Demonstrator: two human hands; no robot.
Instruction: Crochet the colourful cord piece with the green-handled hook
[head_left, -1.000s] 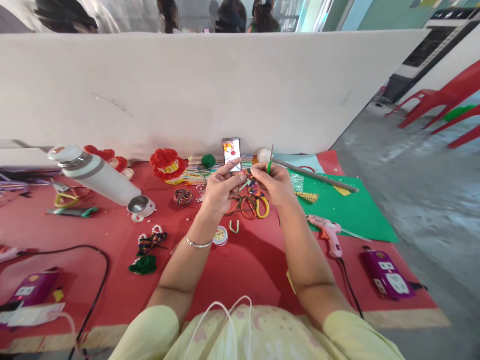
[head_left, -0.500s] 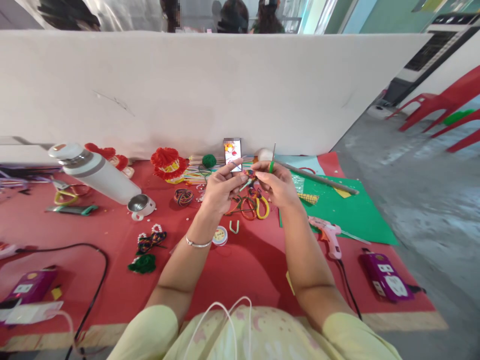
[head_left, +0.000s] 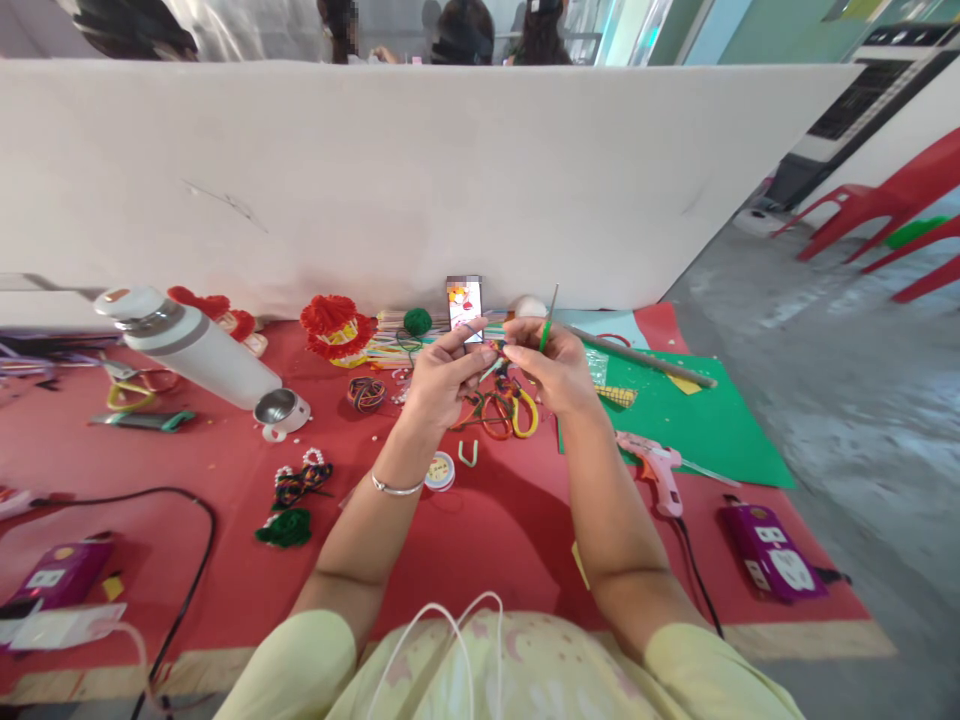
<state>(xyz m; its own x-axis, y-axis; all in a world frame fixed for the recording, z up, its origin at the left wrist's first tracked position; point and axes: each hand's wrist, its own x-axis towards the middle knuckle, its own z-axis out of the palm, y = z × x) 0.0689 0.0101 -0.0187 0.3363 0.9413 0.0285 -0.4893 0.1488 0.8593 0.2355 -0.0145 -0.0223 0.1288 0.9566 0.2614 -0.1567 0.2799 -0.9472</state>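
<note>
In the middle of the view, my left hand pinches a small multicoloured piece of crochet work, and a dark yarn strand passes over its raised forefinger. My right hand is closed on a crochet hook with a green handle, its thin metal shaft pointing up. The fingertips of both hands meet at the small work, which they partly hide. Just below lie scissors with red and yellow handles. Behind my left fingers a phone leans against the white board, its screen lit.
A white bottle lies tilted at the left near a metal-lined cup. A multicoloured yarn ball and a thread spool lie nearer. To the right are a pink glue gun and a purple power strip. A white board stands behind.
My right hand has turned slightly, so the hook's green handle shows more and its shaft leans further right. My left hand stays nearly in place.
</note>
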